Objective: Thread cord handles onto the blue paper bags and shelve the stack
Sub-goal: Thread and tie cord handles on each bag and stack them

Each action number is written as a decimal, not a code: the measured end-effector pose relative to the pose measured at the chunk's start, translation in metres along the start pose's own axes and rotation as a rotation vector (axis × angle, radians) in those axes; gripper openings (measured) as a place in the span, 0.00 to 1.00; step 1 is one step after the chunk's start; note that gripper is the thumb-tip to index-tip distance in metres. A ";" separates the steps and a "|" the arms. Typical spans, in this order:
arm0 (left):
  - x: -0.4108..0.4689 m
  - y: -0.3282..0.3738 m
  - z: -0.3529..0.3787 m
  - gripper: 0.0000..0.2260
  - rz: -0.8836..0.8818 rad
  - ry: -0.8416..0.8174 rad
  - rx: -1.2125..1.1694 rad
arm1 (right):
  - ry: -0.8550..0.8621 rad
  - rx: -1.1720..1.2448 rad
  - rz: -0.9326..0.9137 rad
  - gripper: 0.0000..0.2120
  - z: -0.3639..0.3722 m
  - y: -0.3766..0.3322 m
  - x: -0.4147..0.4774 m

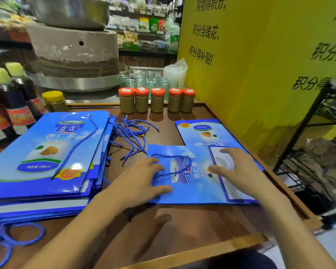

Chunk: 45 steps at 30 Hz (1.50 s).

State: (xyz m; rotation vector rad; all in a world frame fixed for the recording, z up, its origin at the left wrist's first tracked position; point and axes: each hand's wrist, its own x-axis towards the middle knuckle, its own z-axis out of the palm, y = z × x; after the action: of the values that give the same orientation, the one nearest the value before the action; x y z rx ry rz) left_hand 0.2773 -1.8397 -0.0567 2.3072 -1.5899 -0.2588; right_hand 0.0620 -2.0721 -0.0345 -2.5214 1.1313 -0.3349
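Note:
A flat blue paper bag [192, 189] lies on the brown table [182, 226] in front of me, with a blue cord handle [175, 157] looped over its face. My left hand [142, 181] rests on the bag's left edge, fingers spread and touching the cord. My right hand [239, 169] presses flat on the bag's right part. Another blue bag [200, 133] lies behind it. A stack of blue bags [45, 156] with cords sits at the left. Loose blue cords [132, 134] lie between the stack and the bags.
A row of orange-lidded jars [156, 100] stands at the table's back edge, empty glass jars behind them. Dark bottles [12, 105] and a yellow-lidded jar [54, 100] stand at the left. A black wire shelf [318, 144] is at the right, by a yellow wall.

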 end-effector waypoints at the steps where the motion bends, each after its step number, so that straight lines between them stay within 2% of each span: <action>1: -0.005 0.003 0.002 0.40 0.007 -0.091 0.045 | -0.033 -0.081 0.049 0.52 -0.007 0.018 -0.013; 3: -0.013 0.002 0.008 0.49 0.011 -0.199 0.134 | -0.128 -0.183 0.125 0.62 -0.019 0.049 -0.037; 5: -0.017 -0.001 0.012 0.50 0.004 -0.211 0.190 | -0.255 -0.157 0.142 0.62 -0.023 0.065 -0.056; 7: -0.019 -0.001 0.013 0.49 0.038 -0.187 0.257 | -0.256 -0.063 0.125 0.60 -0.018 0.073 -0.066; 9: -0.023 0.003 0.015 0.46 0.119 -0.116 0.376 | -0.125 0.000 0.098 0.49 -0.014 0.078 -0.072; 11: -0.028 0.003 0.023 0.33 0.259 0.060 0.414 | 0.104 0.114 0.074 0.35 -0.013 0.081 -0.074; 12: -0.033 0.004 0.023 0.25 0.303 0.129 0.381 | 0.235 0.249 0.068 0.30 -0.013 0.079 -0.075; 14: -0.041 0.010 0.014 0.16 0.296 0.202 0.250 | 0.465 0.641 0.068 0.26 -0.019 0.067 -0.073; 16: -0.048 0.015 0.001 0.14 0.277 0.323 0.130 | 0.544 0.957 0.101 0.27 -0.023 0.055 -0.062; 18: -0.051 0.019 -0.011 0.11 0.204 0.428 0.096 | 0.487 1.094 0.130 0.28 -0.018 0.040 -0.044; 20: -0.046 0.021 -0.022 0.10 0.048 0.465 -0.045 | 0.370 1.147 0.162 0.29 -0.009 0.022 -0.030; 21: -0.045 0.023 -0.028 0.09 0.037 0.517 -0.096 | 0.300 1.161 0.181 0.29 -0.004 0.014 -0.024; 24: -0.044 0.022 -0.041 0.05 0.137 0.670 -0.171 | 0.073 1.213 0.207 0.16 0.005 -0.011 -0.013; 26: -0.040 0.016 -0.042 0.07 0.128 0.665 -0.303 | -0.051 1.277 0.159 0.07 0.011 -0.024 -0.012; 28: -0.036 0.015 -0.039 0.08 0.080 0.644 -0.397 | -0.121 1.296 0.054 0.05 0.021 -0.032 -0.012; 31: -0.024 0.007 -0.029 0.11 -0.022 0.544 -0.672 | -0.116 1.295 -0.034 0.12 0.033 -0.041 -0.008; 34: -0.009 -0.003 -0.020 0.12 -0.154 0.533 -0.830 | 0.007 1.328 -0.037 0.15 0.046 -0.041 0.003; 36: 0.003 -0.004 -0.017 0.10 -0.290 0.581 -0.997 | 0.030 1.372 0.007 0.17 0.056 -0.042 0.009; 38: 0.017 -0.006 -0.013 0.05 -0.410 0.560 -1.253 | 0.062 1.401 0.125 0.16 0.067 -0.042 0.013; 41: 0.028 -0.008 0.000 0.20 -0.494 0.449 -1.499 | 0.074 1.416 0.304 0.12 0.079 -0.041 0.009; 43: 0.027 -0.007 0.008 0.22 -0.487 0.414 -1.492 | -0.007 1.286 0.370 0.09 0.072 -0.043 -0.001; 45: 0.024 -0.008 0.010 0.20 -0.473 0.443 -1.461 | -0.131 0.918 0.392 0.22 0.054 -0.041 -0.011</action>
State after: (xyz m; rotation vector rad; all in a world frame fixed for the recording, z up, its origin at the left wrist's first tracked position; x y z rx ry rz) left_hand 0.2894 -1.8617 -0.0684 1.3038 -0.2749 -0.6645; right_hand 0.1017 -2.0268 -0.0675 -1.4750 1.0552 -0.4415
